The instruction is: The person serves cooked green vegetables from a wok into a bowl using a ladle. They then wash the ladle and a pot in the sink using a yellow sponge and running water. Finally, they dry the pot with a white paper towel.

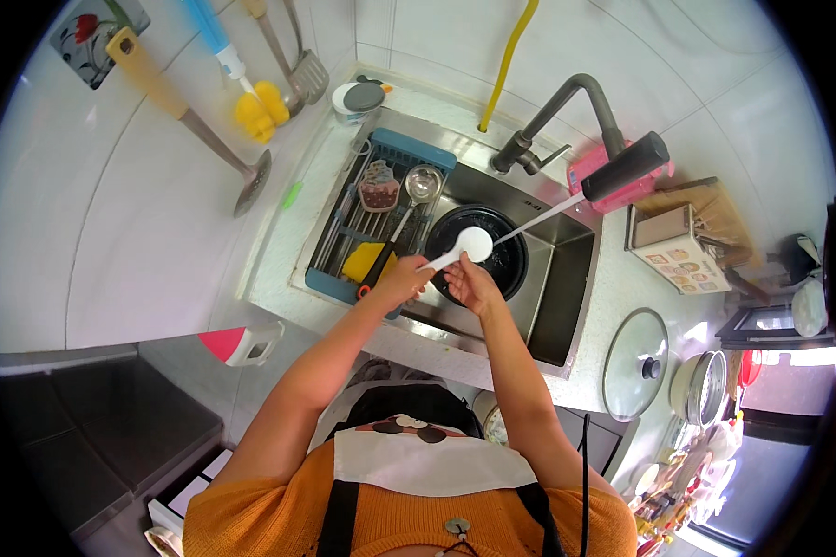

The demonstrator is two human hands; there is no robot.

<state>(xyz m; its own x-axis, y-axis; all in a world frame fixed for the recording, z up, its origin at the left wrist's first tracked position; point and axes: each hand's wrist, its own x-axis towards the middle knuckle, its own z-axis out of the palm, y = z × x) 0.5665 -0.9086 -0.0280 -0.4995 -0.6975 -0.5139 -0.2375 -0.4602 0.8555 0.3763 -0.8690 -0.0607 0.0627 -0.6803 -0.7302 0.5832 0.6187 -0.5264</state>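
Note:
My left hand (402, 282) is closed round the handle of a white spoon (475, 243) with a round head. The fingers of my right hand (474, 287) pinch the near edge of that head. The spoon is held over a black pot (508, 269) standing in the steel sink (567, 278). From the dark faucet head (627, 167), a thin stream of water slants toward the spoon and pot. Left of the pot, a blue-ended drying rack (409, 148) bears a metal ladle (424, 185), a yellow sponge (363, 262) and a cupcake-shaped item (379, 188).
A glass lid (635, 362) rests on the right counter. Behind it are a knife holder (675, 249) and a pink container (613, 190) near the faucet. On the left wall hang a slotted spoon (204, 144) and a yellow sponge brush (261, 111). A lidded tub (355, 100) stands behind the rack.

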